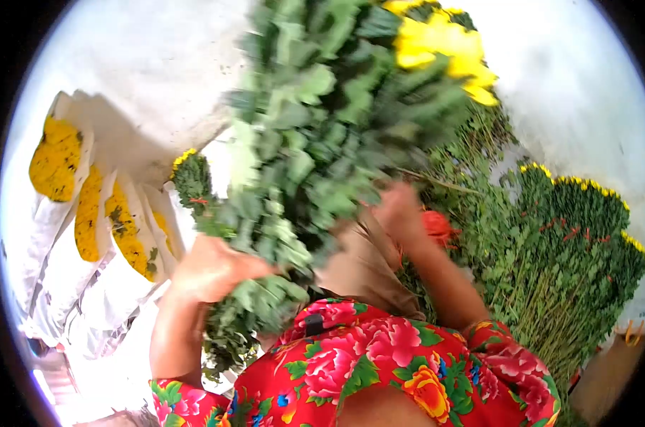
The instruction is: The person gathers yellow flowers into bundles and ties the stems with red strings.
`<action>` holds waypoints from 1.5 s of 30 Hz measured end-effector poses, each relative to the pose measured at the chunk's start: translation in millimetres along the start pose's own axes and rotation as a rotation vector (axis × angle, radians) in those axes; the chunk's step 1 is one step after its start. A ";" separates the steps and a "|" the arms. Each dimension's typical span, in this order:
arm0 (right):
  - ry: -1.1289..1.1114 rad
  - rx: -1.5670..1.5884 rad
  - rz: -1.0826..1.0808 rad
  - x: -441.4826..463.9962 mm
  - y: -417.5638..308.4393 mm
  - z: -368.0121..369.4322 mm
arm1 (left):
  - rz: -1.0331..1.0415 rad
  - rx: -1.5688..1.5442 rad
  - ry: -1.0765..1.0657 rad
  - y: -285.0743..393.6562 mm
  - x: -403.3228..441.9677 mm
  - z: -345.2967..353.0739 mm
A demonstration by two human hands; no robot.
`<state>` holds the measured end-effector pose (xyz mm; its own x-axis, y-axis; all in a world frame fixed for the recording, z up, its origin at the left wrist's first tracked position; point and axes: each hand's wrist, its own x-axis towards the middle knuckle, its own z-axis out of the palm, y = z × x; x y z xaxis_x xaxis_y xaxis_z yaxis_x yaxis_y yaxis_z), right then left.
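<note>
A large bundle of leafy green stems (294, 142) stands in front of my body, rising past the top of the view. My left hand (212, 269) is wrapped round its lower left side, thumb across the leaves. On the bundle's lower right, my right hand (399, 210) is smeared by motion; its fingers are partly behind leaves, and what it holds, if anything, cannot be made out. Yellow flowers (443, 46) on leafy stems show at the top right of the bundle.
Wrapped bunches of yellow flowers (56, 160) lean at the left. A small tied bunch (192, 178) stands behind my left hand. Red ties (438, 228) lie right of my right hand. Tied bunches with long stems (550, 263) fill the right side.
</note>
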<state>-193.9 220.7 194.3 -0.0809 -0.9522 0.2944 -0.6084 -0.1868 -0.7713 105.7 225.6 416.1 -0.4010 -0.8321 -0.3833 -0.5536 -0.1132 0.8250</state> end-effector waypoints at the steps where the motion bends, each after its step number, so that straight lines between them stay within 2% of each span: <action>1: -0.077 -0.243 -0.302 -9.2 -13.0 26.6 | 0.025 -0.075 -0.110 -2.5 2.8 7.0; 3: -0.215 -0.269 -0.437 -24.3 -26.7 51.4 | 0.055 -0.204 -0.245 -12.5 9.6 20.4; 8: -0.191 -0.276 -0.748 -34.9 -79.6 -0.4 | 0.027 -0.159 -0.281 -61.6 26.6 21.0; 9: -0.440 -0.159 -0.400 -37.2 -75.5 -8.9 | 0.108 -0.130 -0.229 -54.0 20.7 14.4; 10: -0.668 -0.045 -0.039 -40.2 -73.9 -15.5 | 0.121 0.052 -0.194 -47.7 17.7 7.6; 11: -0.678 -0.043 -0.050 -46.2 -76.0 -20.6 | 0.205 0.064 -0.109 -59.3 22.6 7.9; 13: -0.713 -0.023 -0.128 -57.8 -84.6 -33.7 | 0.328 0.182 0.110 -63.7 27.7 12.1; 14: -0.714 -0.024 -0.137 -55.8 -95.3 -37.9 | 0.329 0.183 0.119 -65.5 31.4 16.6; 16: -0.763 -0.110 -0.489 -51.9 -125.6 -43.6 | 0.193 0.431 0.267 -69.3 40.3 28.4; 17: -0.761 -0.109 -0.497 -48.5 -140.9 -43.6 | 0.079 0.439 0.260 -61.2 41.8 34.8; 19: -0.696 -0.085 -0.734 -35.8 -166.9 -40.0 | 0.081 0.547 0.263 -52.2 41.6 45.1; 20: -0.695 -0.079 -0.745 -26.2 -172.8 -37.4 | 0.077 0.650 0.261 -49.6 40.3 50.5; 22: -0.527 -0.260 -0.904 -1.0 -184.3 -25.0 | 0.026 0.749 0.248 -60.2 43.3 62.8; 23: -0.418 -0.232 -0.948 13.0 -180.3 -13.7 | 0.082 0.780 0.269 -75.4 50.6 72.5; 26: -0.248 -0.114 -0.896 34.3 -172.0 15.7 | 0.110 0.760 0.320 -83.5 47.4 80.2; 28: -0.195 -0.214 -0.874 33.7 -156.8 35.1 | 0.037 0.711 0.371 -84.0 43.8 85.6; 30: -0.119 -0.235 -0.860 30.8 -152.6 40.9 | 0.179 0.615 0.386 -89.0 37.3 83.4; 32: -0.080 -0.297 -0.841 27.3 -143.2 47.1 | 0.160 0.546 0.258 -84.9 38.1 69.9; 33: -0.095 -0.254 -0.875 25.2 -144.8 48.7 | 0.120 0.549 0.297 -72.9 22.8 51.3; 36: -0.111 -0.294 -0.872 25.8 -145.9 47.8 | 0.197 0.385 0.283 -27.3 -0.2 -3.3; 38: -0.147 -0.304 -0.824 27.0 -145.7 49.0 | 0.066 0.986 0.017 -17.4 14.6 -15.1; 40: -0.171 -0.284 -0.826 28.9 -141.3 51.4 | 0.080 0.875 0.072 -22.2 14.0 -12.8; 42: -0.189 -0.274 -0.815 32.1 -138.0 51.4 | 0.489 1.364 0.435 -29.6 14.6 -6.6; 45: -0.288 -0.214 -0.779 35.8 -133.7 45.0 | 0.567 1.220 0.460 -35.3 8.2 -5.5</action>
<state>-79.9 200.7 282.6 0.6079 -0.6009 0.5190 -0.5457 -0.7910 -0.2766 126.0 219.8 386.1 -0.6392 -0.7321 0.2355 -0.7678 0.6249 -0.1415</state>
